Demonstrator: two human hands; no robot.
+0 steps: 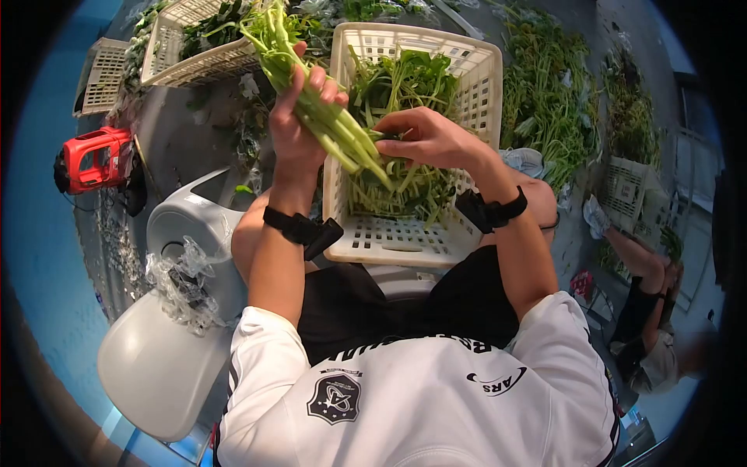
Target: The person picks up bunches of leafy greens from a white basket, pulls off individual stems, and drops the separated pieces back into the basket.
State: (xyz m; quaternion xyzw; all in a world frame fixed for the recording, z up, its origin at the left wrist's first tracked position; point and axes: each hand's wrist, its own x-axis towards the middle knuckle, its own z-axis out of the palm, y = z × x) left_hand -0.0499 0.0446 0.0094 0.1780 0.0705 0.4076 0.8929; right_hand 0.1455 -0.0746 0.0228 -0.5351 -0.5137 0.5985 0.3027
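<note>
My left hand (299, 117) is wrapped round a bunch of green leafy stalks (331, 128), which slants with its cut ends toward the lower right. Beside the lower stalks is my right hand (424, 138), its thumb and forefinger pinched together at a small dark green piece too hidden to identify. Both hands are over a white perforated crate (389, 233). Inside the crate lie more green stalks and leaves (412, 86). A black band with a small device circles each wrist.
Left of me stands a grey chair (159, 358) with crumpled clear plastic (187, 284). A red stool (93, 159) and another crate (198, 66) are at the upper left. Loose greens (545, 93) cover the floor at right. Another person (650, 311) sits at far right.
</note>
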